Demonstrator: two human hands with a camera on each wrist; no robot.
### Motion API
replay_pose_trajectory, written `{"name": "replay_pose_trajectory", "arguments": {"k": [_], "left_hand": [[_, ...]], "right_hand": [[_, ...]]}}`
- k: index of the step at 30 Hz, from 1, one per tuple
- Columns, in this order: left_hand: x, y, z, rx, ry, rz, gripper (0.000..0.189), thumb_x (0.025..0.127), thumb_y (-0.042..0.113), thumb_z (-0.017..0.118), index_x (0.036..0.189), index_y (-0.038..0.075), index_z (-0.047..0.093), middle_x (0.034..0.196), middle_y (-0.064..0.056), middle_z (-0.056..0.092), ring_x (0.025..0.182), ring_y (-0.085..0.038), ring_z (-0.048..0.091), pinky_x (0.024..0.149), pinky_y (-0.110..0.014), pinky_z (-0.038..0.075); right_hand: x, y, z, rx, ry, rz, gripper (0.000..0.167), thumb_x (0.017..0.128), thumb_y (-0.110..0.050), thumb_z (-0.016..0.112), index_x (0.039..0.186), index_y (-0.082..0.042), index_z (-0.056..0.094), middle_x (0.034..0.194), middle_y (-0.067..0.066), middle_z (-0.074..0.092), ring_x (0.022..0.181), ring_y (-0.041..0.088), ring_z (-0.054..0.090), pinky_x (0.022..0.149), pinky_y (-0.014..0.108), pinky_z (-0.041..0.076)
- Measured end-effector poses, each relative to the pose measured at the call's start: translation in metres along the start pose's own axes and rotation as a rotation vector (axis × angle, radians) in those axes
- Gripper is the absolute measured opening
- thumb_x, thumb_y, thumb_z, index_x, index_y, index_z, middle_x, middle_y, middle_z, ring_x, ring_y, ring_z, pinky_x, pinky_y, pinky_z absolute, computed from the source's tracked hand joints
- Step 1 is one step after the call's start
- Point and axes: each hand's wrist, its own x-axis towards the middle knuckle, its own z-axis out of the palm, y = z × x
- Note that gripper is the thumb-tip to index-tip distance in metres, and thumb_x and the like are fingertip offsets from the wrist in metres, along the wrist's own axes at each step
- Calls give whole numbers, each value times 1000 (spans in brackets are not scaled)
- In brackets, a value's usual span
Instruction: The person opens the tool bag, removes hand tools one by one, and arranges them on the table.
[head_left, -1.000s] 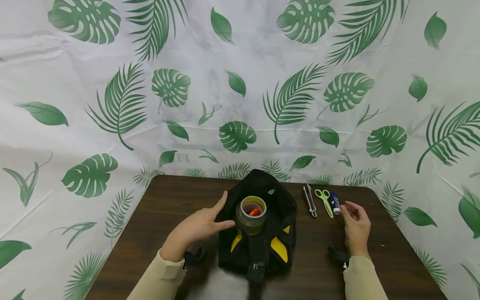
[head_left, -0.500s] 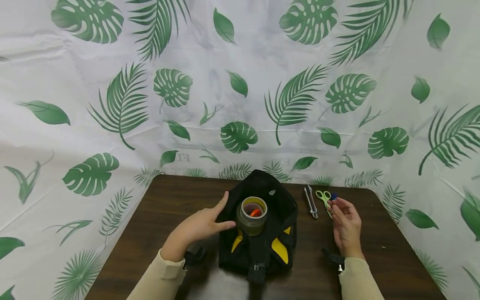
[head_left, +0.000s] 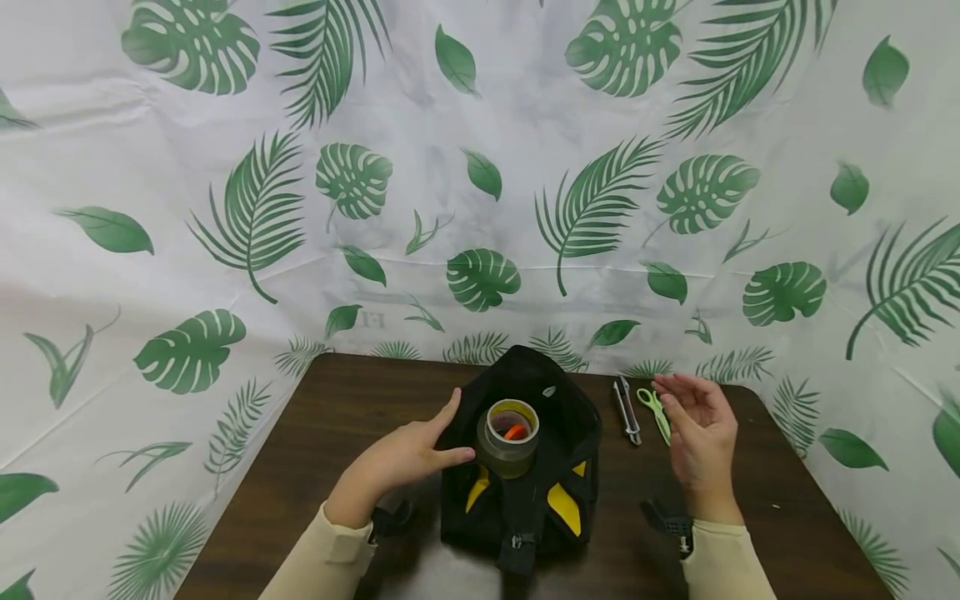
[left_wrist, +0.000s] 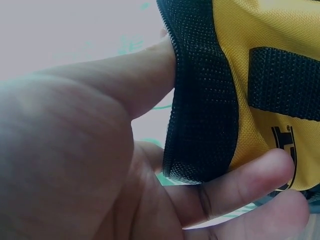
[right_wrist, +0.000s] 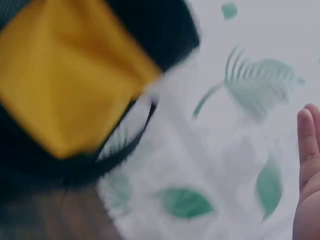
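A black and yellow tool bag (head_left: 573, 508) stands on the table with its top spread wide. My left hand (head_left: 401, 462) holds its left rim; in the left wrist view the thumb goes behind the black edge (left_wrist: 205, 110) and the fingers lie along the yellow side. Inside the bag sits a stack of tape rolls (head_left: 506, 454), with something orange in the rolls' hole. My right hand (head_left: 703, 442) is over the table's right side, near the green scissors (head_left: 656, 412), thumb apart from fairly straight fingers (right_wrist: 307, 137). No object shows in it. The blue and white glue stick is out of sight.
A utility knife (head_left: 627, 411) lies between the bag and the scissors. The dark wooden table (head_left: 360, 392) ends at a white cloth backdrop (head_left: 420, 275) printed with green leaves.
My right hand went left over the glue stick, then up and slightly right, the glue stick passing from sight. My left hand has stayed at the bag rim.
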Motion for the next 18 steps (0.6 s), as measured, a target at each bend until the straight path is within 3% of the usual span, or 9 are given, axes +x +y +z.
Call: {"name": "replay_pose_trajectory", "arguments": {"k": [7,12,18], "left_hand": [[0,0,1,8,2,9,101,101,72,63,175,43,1,167,-17,51,146,-39,60,120,-64,47],[-1,0,0,5,-4,12,101,102,69,64,176,39,2,166,-17,52,145,-38,62,119,-63,47],[0,-1,0,3,4,12,101,102,69,65,176,40,3,166,-16,52,145,-37,61,120,-62,47]], "right_hand": [[10,-10,65,-50,-145,-100,43,86,42,54,128,37,46,128,35,64,131,43,66,116,43,55],[16,-13,101,-86,-247,-130,46,86,36,64,129,36,47,132,34,60,136,42,63,121,42,50],[19,-3,128,-318,-438,-59,51,87,26,74,132,30,50,142,30,54,144,37,56,125,39,45]]}}
